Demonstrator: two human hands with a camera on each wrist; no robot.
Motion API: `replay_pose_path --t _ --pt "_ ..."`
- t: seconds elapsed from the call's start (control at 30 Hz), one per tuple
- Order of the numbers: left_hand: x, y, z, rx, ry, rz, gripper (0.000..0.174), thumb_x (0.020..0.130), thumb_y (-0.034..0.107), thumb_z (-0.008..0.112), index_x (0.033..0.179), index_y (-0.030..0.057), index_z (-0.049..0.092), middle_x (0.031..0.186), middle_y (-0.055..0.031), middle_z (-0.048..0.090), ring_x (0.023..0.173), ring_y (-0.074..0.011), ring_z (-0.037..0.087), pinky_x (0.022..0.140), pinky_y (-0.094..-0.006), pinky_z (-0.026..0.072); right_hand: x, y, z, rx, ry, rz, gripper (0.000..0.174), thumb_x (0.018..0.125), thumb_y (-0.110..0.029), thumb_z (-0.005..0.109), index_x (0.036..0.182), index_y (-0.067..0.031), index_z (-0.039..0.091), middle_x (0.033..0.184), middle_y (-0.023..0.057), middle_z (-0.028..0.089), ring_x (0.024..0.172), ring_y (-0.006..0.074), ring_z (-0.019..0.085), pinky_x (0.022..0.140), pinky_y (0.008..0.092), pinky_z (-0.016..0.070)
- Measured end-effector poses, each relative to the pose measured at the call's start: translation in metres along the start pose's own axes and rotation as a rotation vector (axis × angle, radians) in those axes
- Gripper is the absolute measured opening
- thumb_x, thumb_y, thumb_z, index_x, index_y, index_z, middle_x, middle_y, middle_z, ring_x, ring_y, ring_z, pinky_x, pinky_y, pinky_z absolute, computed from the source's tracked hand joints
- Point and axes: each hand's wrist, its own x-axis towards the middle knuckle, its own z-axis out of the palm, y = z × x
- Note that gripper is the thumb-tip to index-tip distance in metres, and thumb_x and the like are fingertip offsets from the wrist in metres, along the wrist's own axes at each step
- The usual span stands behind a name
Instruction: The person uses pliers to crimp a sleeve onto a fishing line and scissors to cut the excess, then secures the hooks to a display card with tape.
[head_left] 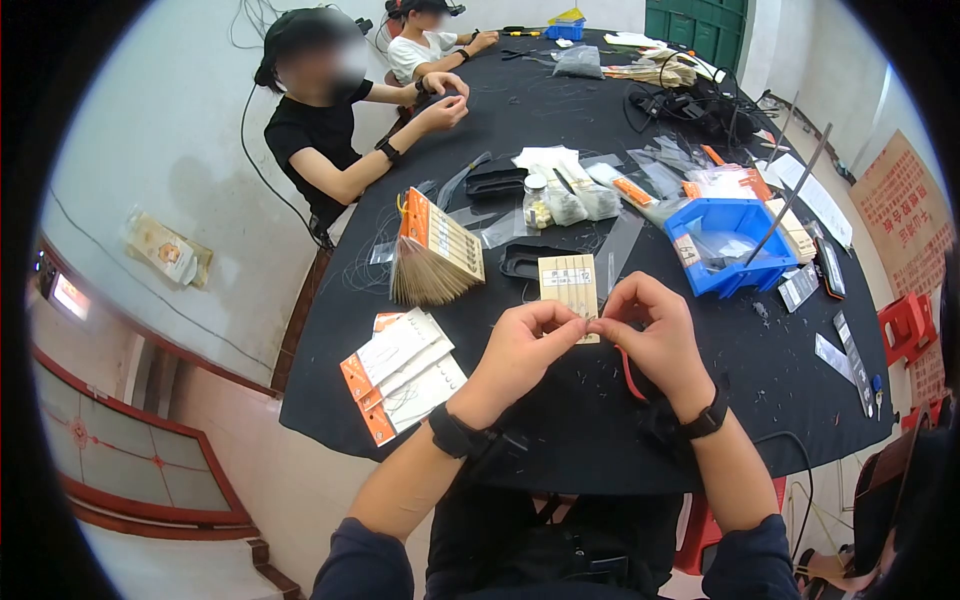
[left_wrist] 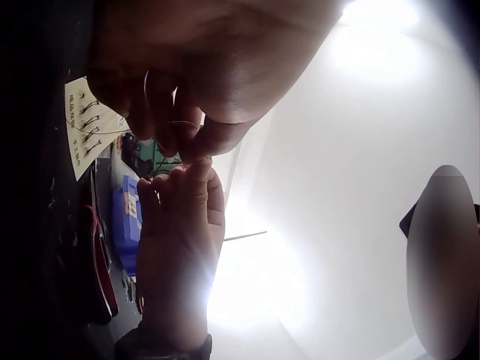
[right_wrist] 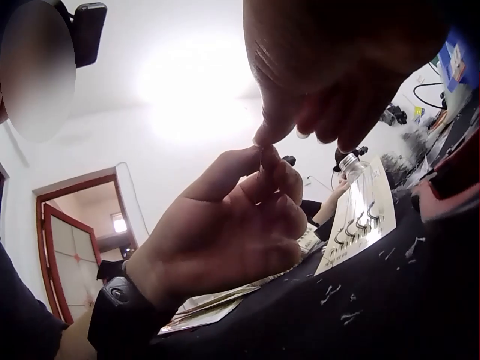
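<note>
My left hand (head_left: 530, 350) and right hand (head_left: 655, 335) meet fingertip to fingertip over the near side of the table. Thumb and forefinger of each pinch at the same spot. A fine fishing line (left_wrist: 180, 122) crosses the left fingers in the left wrist view; its pinched end is hidden by the fingertips. Just beyond the hands lies a pale card (head_left: 567, 272) with printed labels. The right wrist view shows small dark hooks (right_wrist: 362, 226) in a row on that card. A red-handled tool (head_left: 631, 375) rests by the right hand, partly covered.
Orange-and-white packets (head_left: 400, 370) lie front left, behind them a fanned stack of cards (head_left: 440, 250). A blue bin (head_left: 690, 275) with a thin rod stands at right. Further back are a small jar (head_left: 537, 205), plastic bags and cables (head_left: 690, 105). Two people sit across the table.
</note>
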Motion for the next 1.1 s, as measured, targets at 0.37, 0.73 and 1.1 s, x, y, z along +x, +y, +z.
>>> replay_pose_path --t 0.37,0.73,1.1 --pt "-0.001 0.001 0.001 -0.099 -0.026 -0.082 0.014 0.092 0.018 0.064 0.091 0.0047 0.068 0.083 0.0022 0.063 0.076 -0.0034 0.053 0.068 -0.0199 0.0398 0.002 -0.012 -0.001 -0.25 -0.013 -0.291 0.015 0.071 0.003 0.074 0.083 -0.0048 0.069 0.083 0.0059 0.058 0.072 0.0186 0.061 0.062 0.0283 0.0488" --pt "-0.001 0.001 0.002 -0.005 -0.011 -0.038 0.013 0.092 0.015 0.065 0.094 0.0024 0.068 0.087 0.0008 0.066 0.078 -0.0027 0.054 0.068 -0.0183 0.0406 0.002 -0.016 -0.003 -0.253 0.007 -0.196 0.016 0.071 0.008 0.071 0.082 -0.0023 0.066 0.084 0.0073 0.058 0.072 0.0204 0.06 0.063 0.0291 0.0486" --pt "0.0 -0.001 0.002 0.083 0.0 -0.016 0.014 0.093 0.013 0.065 0.093 -0.0004 0.067 0.088 0.0004 0.066 0.08 -0.0032 0.057 0.071 -0.0179 0.0441 0.004 -0.015 -0.008 -0.226 -0.026 -0.194 0.014 0.073 0.009 0.068 0.081 -0.0007 0.064 0.082 0.0079 0.057 0.071 0.0209 0.06 0.063 0.0291 0.0479"
